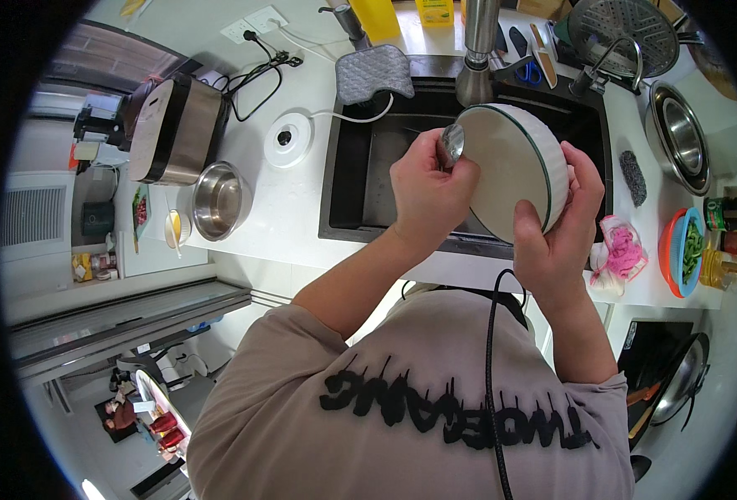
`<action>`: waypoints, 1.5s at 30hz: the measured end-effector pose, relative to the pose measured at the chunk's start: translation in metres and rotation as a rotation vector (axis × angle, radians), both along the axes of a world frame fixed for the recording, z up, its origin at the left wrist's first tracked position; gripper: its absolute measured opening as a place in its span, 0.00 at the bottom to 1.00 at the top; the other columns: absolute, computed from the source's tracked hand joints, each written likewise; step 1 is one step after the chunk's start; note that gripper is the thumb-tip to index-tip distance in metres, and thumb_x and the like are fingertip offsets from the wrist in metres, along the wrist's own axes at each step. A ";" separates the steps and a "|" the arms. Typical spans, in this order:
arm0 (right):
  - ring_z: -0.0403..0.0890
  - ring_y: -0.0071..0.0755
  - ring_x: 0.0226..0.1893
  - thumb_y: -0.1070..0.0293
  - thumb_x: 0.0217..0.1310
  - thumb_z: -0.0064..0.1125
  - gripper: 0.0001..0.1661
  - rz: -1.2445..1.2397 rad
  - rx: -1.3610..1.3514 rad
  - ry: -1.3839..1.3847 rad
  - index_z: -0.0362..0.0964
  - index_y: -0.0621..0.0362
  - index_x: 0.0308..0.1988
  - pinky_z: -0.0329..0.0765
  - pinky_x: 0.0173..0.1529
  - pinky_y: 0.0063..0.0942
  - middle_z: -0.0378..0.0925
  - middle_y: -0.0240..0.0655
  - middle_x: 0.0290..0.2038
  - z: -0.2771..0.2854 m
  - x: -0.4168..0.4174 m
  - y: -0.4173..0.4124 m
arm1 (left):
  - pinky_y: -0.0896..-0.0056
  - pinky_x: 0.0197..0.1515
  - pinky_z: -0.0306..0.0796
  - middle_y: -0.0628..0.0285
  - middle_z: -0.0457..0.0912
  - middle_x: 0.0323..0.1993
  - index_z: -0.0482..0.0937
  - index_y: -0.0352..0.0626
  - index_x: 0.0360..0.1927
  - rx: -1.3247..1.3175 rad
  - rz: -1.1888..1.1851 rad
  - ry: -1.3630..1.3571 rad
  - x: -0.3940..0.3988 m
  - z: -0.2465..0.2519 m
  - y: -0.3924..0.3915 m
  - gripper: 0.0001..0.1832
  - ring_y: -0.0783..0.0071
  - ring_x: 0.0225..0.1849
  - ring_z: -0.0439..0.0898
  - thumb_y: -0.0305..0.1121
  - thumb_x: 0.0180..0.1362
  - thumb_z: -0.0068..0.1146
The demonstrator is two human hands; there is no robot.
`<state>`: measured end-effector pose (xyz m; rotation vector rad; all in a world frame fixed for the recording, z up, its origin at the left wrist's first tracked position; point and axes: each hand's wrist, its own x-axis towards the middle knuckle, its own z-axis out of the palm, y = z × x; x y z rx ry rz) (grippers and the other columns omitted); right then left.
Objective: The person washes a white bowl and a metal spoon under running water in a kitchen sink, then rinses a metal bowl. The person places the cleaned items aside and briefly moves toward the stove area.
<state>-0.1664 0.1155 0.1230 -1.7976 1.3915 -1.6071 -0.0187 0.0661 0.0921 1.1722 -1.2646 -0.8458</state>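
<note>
My left hand (434, 190) is closed on a metal spoon (452, 142), whose shiny bowl shows above the fingers, close to the rim of a large ceramic bowl. This white bowl (509, 172) has a dark green rim and a ribbed outside. It is tilted on its side over the black sink (381, 181), with its opening towards the left. My right hand (559, 225) grips it from the right, thumb near the rim and fingers around the outer wall. The steel faucet (474, 78) stands just behind the bowl. The spoon's handle is hidden in my left hand.
Left of the sink are a steel pot (218, 201), a white round lid (288, 140) and a boxy steel appliance (178, 131). To the right lie a scouring pad (632, 178), a pink cloth (621, 250), a blue basket of green vegetables (691, 250) and nested steel bowls (677, 134). Knives and blue-handled scissors (529, 73) lie behind.
</note>
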 end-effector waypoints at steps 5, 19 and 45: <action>0.80 0.47 0.42 0.72 0.49 0.58 0.38 -0.005 -0.042 0.070 0.56 0.66 0.61 0.78 0.46 0.36 0.73 0.50 0.49 0.001 0.000 0.000 | 0.83 0.31 0.70 0.72 0.78 0.27 0.79 0.33 0.39 0.024 -0.013 -0.082 0.003 0.001 0.002 0.08 0.89 0.28 0.72 0.26 0.57 0.59; 0.78 0.30 0.35 0.68 0.57 0.48 0.29 0.004 0.411 -0.315 0.58 0.60 0.59 0.78 0.36 0.27 0.73 0.42 0.43 -0.047 -0.023 -0.016 | 0.80 0.24 0.68 0.63 0.80 0.24 0.76 0.40 0.36 0.280 -0.053 0.112 0.023 -0.067 -0.037 0.14 0.82 0.21 0.74 0.39 0.72 0.47; 0.77 0.26 0.31 0.63 0.57 0.49 0.26 -0.277 0.556 -0.538 0.61 0.57 0.55 0.73 0.17 0.21 0.73 0.38 0.43 -0.077 -0.077 0.007 | 0.54 0.59 0.68 0.32 0.73 0.55 0.37 0.41 0.75 0.323 -0.374 -0.597 -0.121 -0.069 -0.164 0.49 0.38 0.55 0.75 0.31 0.52 0.51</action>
